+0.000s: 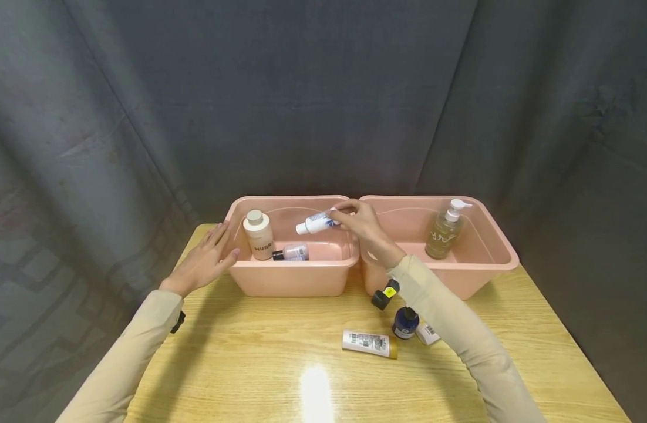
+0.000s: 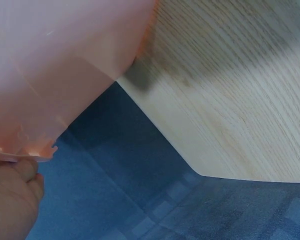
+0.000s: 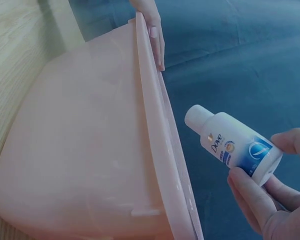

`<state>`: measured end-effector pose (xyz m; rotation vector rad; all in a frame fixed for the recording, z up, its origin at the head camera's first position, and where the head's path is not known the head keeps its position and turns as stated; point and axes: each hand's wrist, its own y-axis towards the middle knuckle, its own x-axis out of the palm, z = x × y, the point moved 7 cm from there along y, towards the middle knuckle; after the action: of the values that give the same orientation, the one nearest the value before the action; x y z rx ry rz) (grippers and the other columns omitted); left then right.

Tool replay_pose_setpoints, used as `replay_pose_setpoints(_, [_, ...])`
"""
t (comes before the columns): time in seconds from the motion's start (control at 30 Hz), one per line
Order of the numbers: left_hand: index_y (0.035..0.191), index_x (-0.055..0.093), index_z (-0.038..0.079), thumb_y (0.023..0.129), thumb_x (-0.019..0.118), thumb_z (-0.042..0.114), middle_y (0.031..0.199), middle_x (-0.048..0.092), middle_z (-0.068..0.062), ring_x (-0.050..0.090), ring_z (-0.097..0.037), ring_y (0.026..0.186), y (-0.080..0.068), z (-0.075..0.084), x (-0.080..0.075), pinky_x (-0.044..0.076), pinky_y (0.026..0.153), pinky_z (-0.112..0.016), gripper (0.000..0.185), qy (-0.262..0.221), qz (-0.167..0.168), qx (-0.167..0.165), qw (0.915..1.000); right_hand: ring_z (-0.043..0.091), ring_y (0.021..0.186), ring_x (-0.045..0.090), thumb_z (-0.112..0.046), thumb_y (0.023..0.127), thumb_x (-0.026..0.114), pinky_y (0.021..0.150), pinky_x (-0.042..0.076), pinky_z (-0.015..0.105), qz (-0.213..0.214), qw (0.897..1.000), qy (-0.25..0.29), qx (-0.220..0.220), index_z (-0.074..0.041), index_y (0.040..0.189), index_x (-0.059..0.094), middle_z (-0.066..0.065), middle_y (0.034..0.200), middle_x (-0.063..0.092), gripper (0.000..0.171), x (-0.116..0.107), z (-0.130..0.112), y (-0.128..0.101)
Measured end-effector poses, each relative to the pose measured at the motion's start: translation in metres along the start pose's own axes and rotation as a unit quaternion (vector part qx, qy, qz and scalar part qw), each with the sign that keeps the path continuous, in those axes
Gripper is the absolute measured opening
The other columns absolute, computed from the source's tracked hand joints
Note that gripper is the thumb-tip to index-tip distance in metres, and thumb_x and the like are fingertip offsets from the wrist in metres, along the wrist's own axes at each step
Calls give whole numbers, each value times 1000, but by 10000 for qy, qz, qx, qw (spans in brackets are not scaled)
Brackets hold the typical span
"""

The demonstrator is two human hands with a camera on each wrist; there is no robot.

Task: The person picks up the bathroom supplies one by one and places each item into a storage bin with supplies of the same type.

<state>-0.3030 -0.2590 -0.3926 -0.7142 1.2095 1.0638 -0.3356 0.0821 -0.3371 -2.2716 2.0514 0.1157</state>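
Note:
My right hand (image 1: 357, 221) pinches a small white Dove bottle (image 1: 316, 223) by its base and holds it tilted above the left pink bin (image 1: 292, 281). The right wrist view shows that bottle (image 3: 234, 145) between my fingertips (image 3: 250, 192), just past the bin's rim (image 3: 155, 135). My left hand (image 1: 208, 257) lies flat with straight fingers against the bin's left outer wall; its fingers (image 3: 153, 31) show at the rim. In the bin stand a beige bottle (image 1: 259, 234) and a small bottle with a dark cap (image 1: 292, 253) lying on its side.
The right pink bin (image 1: 487, 267) holds an amber pump bottle (image 1: 444, 230). On the wooden table (image 1: 239, 364) in front lie a black-capped item with a yellow label (image 1: 384, 294), a dark blue bottle (image 1: 405, 322), a white tube (image 1: 369, 343) and a small white item (image 1: 427, 333).

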Motion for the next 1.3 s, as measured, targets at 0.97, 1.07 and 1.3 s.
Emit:
replay_pose_setpoints(0.97, [156, 14, -3, 103, 32, 57, 164, 5, -18, 8, -42, 148, 0, 0, 1, 15, 115, -60, 81, -58, -24, -86, 9999, 30, 99, 64, -3, 85, 74, 78, 58, 31, 548, 9942, 691, 618, 12, 114, 64, 23, 116, 59, 34, 5, 5, 34])
replay_pose_setpoints(1.07, [157, 14, -2, 103, 31, 57, 164, 4, -17, 7, -42, 148, 1, -1, 1, 16, 115, -60, 82, -48, -35, -102, 9999, 28, 96, 65, -4, 85, 74, 77, 58, 30, 608, 9937, 699, 631, 12, 113, 65, 21, 114, 60, 33, 6, 6, 37])
replay_pose_setpoints(1.3, [157, 12, 0, 103, 32, 57, 165, 3, -17, 6, -40, 149, 0, 1, 1, 14, 116, -59, 82, -104, -54, -96, 9999, 25, 90, 66, -6, 86, 74, 82, 58, 35, 662, 9927, 690, 734, 11, 113, 66, 19, 109, 64, 32, 7, 11, 40])
